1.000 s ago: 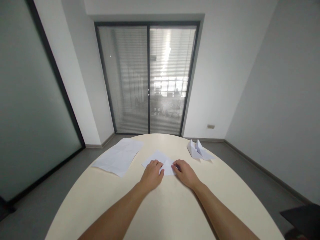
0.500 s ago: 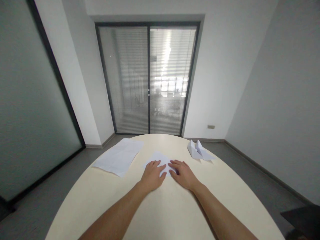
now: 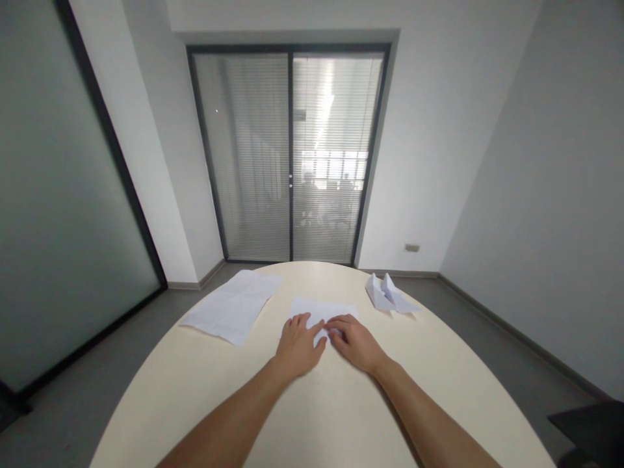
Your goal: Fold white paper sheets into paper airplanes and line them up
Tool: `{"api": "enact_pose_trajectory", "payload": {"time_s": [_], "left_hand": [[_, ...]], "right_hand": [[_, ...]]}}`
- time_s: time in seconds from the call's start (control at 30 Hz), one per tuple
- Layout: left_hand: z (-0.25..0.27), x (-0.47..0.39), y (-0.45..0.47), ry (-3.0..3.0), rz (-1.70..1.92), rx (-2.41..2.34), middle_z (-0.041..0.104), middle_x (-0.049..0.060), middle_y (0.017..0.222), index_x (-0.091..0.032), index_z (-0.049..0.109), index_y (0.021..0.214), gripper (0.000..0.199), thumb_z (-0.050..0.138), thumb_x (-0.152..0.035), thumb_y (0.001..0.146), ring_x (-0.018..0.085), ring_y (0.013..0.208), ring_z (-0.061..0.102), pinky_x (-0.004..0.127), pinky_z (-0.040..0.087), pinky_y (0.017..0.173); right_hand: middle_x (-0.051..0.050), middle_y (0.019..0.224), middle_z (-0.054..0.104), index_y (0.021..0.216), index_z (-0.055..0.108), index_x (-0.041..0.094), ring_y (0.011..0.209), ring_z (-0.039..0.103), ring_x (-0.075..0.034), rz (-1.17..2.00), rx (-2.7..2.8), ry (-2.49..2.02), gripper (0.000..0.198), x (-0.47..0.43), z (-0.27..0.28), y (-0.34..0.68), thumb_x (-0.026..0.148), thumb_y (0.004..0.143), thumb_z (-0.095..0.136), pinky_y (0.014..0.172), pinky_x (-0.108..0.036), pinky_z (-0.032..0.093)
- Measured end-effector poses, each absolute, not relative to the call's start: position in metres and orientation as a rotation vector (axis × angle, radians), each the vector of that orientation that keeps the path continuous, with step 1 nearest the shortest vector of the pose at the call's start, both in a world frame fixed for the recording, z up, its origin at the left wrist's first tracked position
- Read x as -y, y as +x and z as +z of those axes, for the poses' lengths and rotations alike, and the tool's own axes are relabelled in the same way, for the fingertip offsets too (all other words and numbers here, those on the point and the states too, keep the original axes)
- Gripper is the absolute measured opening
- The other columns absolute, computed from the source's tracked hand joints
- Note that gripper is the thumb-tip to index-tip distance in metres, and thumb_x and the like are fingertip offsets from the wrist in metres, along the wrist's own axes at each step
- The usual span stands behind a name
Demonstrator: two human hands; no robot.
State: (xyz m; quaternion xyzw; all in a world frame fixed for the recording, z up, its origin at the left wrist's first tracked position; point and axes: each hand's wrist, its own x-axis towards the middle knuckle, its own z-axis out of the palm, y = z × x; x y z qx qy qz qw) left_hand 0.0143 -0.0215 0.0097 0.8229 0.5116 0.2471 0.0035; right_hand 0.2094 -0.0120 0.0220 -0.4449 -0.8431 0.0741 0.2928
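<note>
Round-edged cream table [image 3: 312, 416], matte top; small white folded paper sheet [image 3: 324, 307] flat between its centre and far edge; bare left hand [image 3: 297, 346] palm-down over the sheet's near left part, fingers spread; bare right hand [image 3: 355, 344] over its near right part, fingers bent, whether pinching the paper unclear; index fingertips of both all but meeting; large white creased paper sheet [image 3: 231, 307] near the table's far left edge, well apart from the hands; white folded-paper form with two upright peaks [image 3: 390, 298] near the far right edge; beyond the far edge, dark-framed glass panels with pale slatted blinds [image 3: 244, 162].
</note>
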Motion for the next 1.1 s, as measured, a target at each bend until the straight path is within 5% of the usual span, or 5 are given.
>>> {"api": "enact_pose_trajectory", "payload": {"time_s": [0.43, 0.67, 0.87, 1.1], "left_hand": [[0.021, 0.029, 0.012, 2.668, 0.633, -1.47, 0.052, 0.014, 0.144, -0.024, 0.057, 0.136, 0.051, 0.056, -0.044, 0.089, 0.035, 0.125, 0.048, 0.05, 0.039, 0.105], [0.017, 0.024, 0.015, 2.714, 0.617, -1.534, 0.056, 0.012, 0.14, -0.022, 0.06, 0.133, 0.045, 0.048, -0.045, 0.095, 0.03, 0.123, 0.051, 0.046, 0.042, 0.105], [0.022, 0.019, 0.013, 2.688, 0.637, -1.506, 0.065, 0.009, 0.128, -0.023, 0.069, 0.117, 0.039, 0.045, -0.047, 0.098, 0.026, 0.116, 0.058, 0.041, 0.045, 0.102], [0.02, 0.02, 0.013, 2.702, 0.67, -1.455, 0.067, 0.009, 0.123, -0.02, 0.069, 0.113, 0.036, 0.043, -0.041, 0.1, 0.024, 0.112, 0.061, 0.039, 0.048, 0.101]], "right_hand": [[-0.013, 0.142, 0.055, 0.132, 0.063, 0.019, 0.136, 0.046, -0.032, 0.135, 2.257, -1.426, 0.051, 0.008, 0.015, 0.217, 0.04, 0.086, 0.06, 0.114, -0.049, 0.034], [-0.011, 0.136, 0.061, 0.127, 0.067, 0.021, 0.129, 0.053, -0.028, 0.241, 2.314, -1.256, 0.044, 0.007, 0.018, 0.217, 0.032, 0.086, 0.058, 0.113, -0.045, 0.036], [-0.006, 0.14, 0.058, 0.134, 0.061, 0.031, 0.134, 0.048, -0.03, 0.384, 2.381, -1.194, 0.045, 0.009, 0.019, 0.218, 0.033, 0.089, 0.056, 0.113, -0.055, 0.03], [-0.007, 0.143, 0.055, 0.134, 0.062, 0.023, 0.139, 0.043, -0.028, 0.343, 2.342, -1.305, 0.047, 0.001, 0.012, 0.22, 0.019, 0.089, 0.046, 0.114, -0.051, 0.031]]}}
